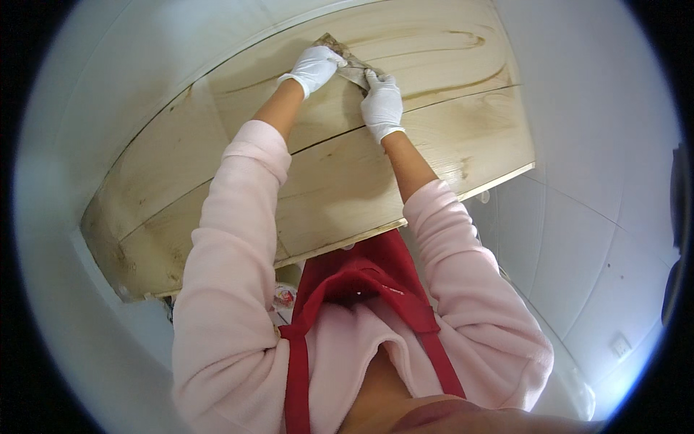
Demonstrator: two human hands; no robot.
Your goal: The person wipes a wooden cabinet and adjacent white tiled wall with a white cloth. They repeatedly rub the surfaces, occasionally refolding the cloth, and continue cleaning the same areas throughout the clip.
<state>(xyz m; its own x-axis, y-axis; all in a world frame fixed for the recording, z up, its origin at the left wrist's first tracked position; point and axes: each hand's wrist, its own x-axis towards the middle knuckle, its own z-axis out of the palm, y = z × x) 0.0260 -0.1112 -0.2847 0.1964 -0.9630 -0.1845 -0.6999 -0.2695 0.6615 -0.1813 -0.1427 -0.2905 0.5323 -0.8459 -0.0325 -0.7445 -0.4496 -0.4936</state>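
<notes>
Both of my hands wear thin white gloves and reach out over a pale wooden board surface. My left hand pinches one end of a soiled grey-brown cloth, and a stained corner sticks out beyond the fingers. The other end is in my right hand, thumb on top. The cloth stretches between the two hands, on or just above the far part of the boards. Brown smears and wet-looking streaks curve across the surface to the right of it.
White walls border the boards at the back and both sides. Dark seams run between the boards. A raised front edge strip lies close to my red apron. Low on the right wall is a socket.
</notes>
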